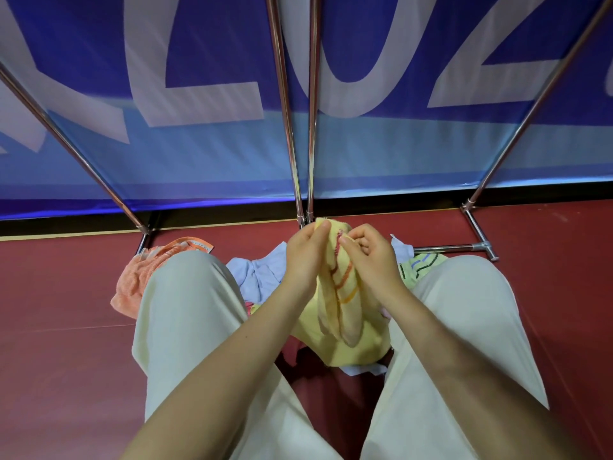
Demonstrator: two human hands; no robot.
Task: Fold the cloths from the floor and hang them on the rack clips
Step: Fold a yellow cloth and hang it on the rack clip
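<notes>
A yellow cloth point(338, 313) with orange and red stripes hangs bunched between my knees, lifted off the floor. My left hand point(306, 252) pinches its top edge on the left. My right hand point(368, 254) pinches the striped hem just beside it. Under and around it lies a pile of cloths: an orange one point(139, 277) by my left knee, a light blue one point(255, 272), and a pale green one with dark stripes point(419, 265) by my right knee. The metal poles of the rack point(300, 180) rise right behind my hands. No clips are in view.
The floor point(66, 360) is dark red. A blue banner with big white letters point(199, 94) stands behind the rack. Slanted rack legs point(76, 154) reach the floor on both sides, and a foot bar point(464, 249) lies at the right. My legs in pale trousers point(185, 320) flank the pile.
</notes>
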